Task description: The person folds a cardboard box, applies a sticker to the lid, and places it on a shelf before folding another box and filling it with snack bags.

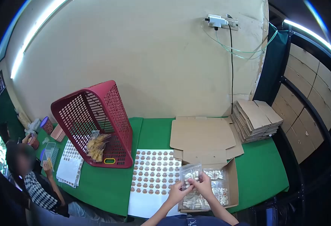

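The clear packet (191, 174) of white pieces is held upright just above the open cardboard box (234, 180) at the near edge of the green tabletop (263, 169). The left hand (178, 192) and right hand (205, 185) meet at its lower edge, their fingers (191, 183) curled narrow and pinching it. A sticker sheet (154, 173) lies just beside the box.

No legible text anywhere: round stickers on the sticker sheet (154, 177) too small to read.
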The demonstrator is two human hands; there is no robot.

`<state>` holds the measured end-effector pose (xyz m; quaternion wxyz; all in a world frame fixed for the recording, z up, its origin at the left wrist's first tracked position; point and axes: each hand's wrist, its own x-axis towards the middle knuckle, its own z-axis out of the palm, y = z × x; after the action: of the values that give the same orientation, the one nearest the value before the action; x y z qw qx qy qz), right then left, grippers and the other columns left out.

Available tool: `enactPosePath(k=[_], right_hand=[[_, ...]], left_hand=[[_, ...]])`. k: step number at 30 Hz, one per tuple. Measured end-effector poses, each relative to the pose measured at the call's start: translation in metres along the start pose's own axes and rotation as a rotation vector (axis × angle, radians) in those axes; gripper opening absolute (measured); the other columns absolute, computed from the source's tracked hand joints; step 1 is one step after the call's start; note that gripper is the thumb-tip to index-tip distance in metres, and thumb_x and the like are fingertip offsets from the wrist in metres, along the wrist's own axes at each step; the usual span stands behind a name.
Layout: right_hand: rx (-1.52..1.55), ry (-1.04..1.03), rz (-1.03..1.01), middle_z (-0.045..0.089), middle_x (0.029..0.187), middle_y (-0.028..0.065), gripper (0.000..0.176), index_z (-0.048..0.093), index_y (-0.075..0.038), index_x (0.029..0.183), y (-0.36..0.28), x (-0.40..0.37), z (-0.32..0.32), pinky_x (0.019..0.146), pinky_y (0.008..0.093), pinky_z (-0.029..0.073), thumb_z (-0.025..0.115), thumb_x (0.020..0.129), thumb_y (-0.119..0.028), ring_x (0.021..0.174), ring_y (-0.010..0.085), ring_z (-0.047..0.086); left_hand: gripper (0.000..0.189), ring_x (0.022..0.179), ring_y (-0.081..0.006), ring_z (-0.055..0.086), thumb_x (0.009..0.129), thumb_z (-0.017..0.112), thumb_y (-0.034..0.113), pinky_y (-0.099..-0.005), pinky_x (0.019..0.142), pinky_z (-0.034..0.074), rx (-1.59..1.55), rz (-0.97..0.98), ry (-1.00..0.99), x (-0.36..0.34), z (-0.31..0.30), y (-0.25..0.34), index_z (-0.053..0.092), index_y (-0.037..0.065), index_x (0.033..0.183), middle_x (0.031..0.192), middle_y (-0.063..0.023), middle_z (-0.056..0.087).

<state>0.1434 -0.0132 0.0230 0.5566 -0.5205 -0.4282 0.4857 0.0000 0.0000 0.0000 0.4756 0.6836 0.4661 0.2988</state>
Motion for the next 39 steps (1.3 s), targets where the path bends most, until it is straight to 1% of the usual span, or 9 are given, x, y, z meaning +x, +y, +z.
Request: enactPosePath(k=[5,8,12,16,19,25,31,34,39], right_hand=[[0.116,-0.003,0.024,0.061,0.082,0.0048,0.02,0.056,0.002,0.091,0.002,-0.012,0.001,0.061,0.0207,0.044,0.065,0.077,-0.01,0.069,0.0073,0.055],[0.067,0.004,0.085,0.061,0.079,0.0037,0.019,0.057,0.001,0.088,0.008,-0.015,-0.007,0.061,0.0202,0.044,0.063,0.08,-0.015,0.069,0.0065,0.054],[0.085,-0.017,0.058,0.06,0.078,0.0041,0.02,0.054,0.002,0.089,0.002,-0.007,0.001,0.063,0.0203,0.045,0.062,0.081,-0.015,0.071,0.0077,0.056],[0.201,-0.066,0.03,0.06,0.081,0.0054,0.018,0.051,0.002,0.088,-0.016,-0.012,0.006,0.064,0.0213,0.046,0.063,0.078,-0.007,0.072,0.0088,0.057],[0.136,-0.021,0.012,0.06,0.079,0.0049,0.014,0.051,0.0,0.084,-0.006,-0.013,0.002,0.062,0.0202,0.045,0.062,0.079,-0.007,0.07,0.0078,0.057],[0.078,0.048,0.003,0.059,0.074,0.0041,0.01,0.052,-0.001,0.08,0.01,-0.011,-0.001,0.058,0.0189,0.043,0.059,0.081,-0.008,0.066,0.0059,0.054],[0.136,0.05,0.06,0.059,0.081,0.0057,0.015,0.049,-0.001,0.088,0.006,-0.011,0.005,0.064,0.0215,0.044,0.059,0.082,-0.01,0.073,0.0086,0.055],[0.215,-0.052,0.069,0.058,0.089,0.0074,0.022,0.045,0.0,0.095,-0.001,-0.011,0.005,0.069,0.0232,0.045,0.06,0.081,-0.009,0.081,0.0107,0.055],[0.105,-0.141,0.032,0.056,0.097,0.009,0.027,0.044,-0.001,0.098,0.005,-0.015,0.005,0.074,0.0242,0.046,0.062,0.078,-0.004,0.087,0.012,0.055]], left_hand=[[0.041,0.077,-0.0059,0.056,0.077,0.067,0.023,-0.0204,0.066,0.046,-0.213,-0.002,-0.002,-0.013,0.004,-0.01,0.055,0.003,0.111,0.088,-0.0038,0.061],[0.031,0.06,-0.0036,0.049,0.075,0.068,0.026,-0.0204,0.053,0.04,-0.257,-0.016,0.024,-0.018,0.012,-0.03,0.062,0.001,0.091,0.068,-0.0014,0.057],[0.031,0.064,-0.0022,0.051,0.079,0.065,0.025,-0.018,0.055,0.041,-0.393,-0.036,0.072,-0.017,0.01,-0.012,0.062,-0.003,0.091,0.076,-0.0005,0.062],[0.029,0.059,-0.0013,0.048,0.083,0.06,0.025,-0.0176,0.05,0.037,-0.513,0.009,0.172,-0.009,0.007,0.002,0.062,-0.001,0.095,0.068,0.0005,0.06],[0.027,0.07,-0.0034,0.053,0.085,0.057,0.022,-0.0186,0.059,0.041,-0.282,-0.117,0.016,-0.008,0.0,-0.008,0.062,-0.001,0.097,0.081,-0.0031,0.062],[0.025,0.06,-0.0016,0.043,0.084,0.058,0.022,-0.0181,0.051,0.034,-0.229,-0.053,0.022,-0.006,0.003,-0.016,0.063,-0.001,0.094,0.068,0.0027,0.056],[0.026,0.062,-0.0019,0.047,0.084,0.058,0.024,-0.0183,0.053,0.037,-0.311,-0.1,0.027,-0.006,-0.003,-0.007,0.063,0.0,0.094,0.072,0.0021,0.058],[0.025,0.056,-0.0011,0.039,0.084,0.057,0.023,-0.0188,0.046,0.031,-0.403,-0.164,0.138,-0.004,0.003,-0.011,0.062,-0.002,0.081,0.06,0.0039,0.051],[0.028,0.058,-0.0018,0.044,0.085,0.056,0.025,-0.019,0.049,0.036,-0.376,-0.088,0.188,-0.008,0.0,0.005,0.063,-0.002,0.088,0.066,-0.0001,0.058]])
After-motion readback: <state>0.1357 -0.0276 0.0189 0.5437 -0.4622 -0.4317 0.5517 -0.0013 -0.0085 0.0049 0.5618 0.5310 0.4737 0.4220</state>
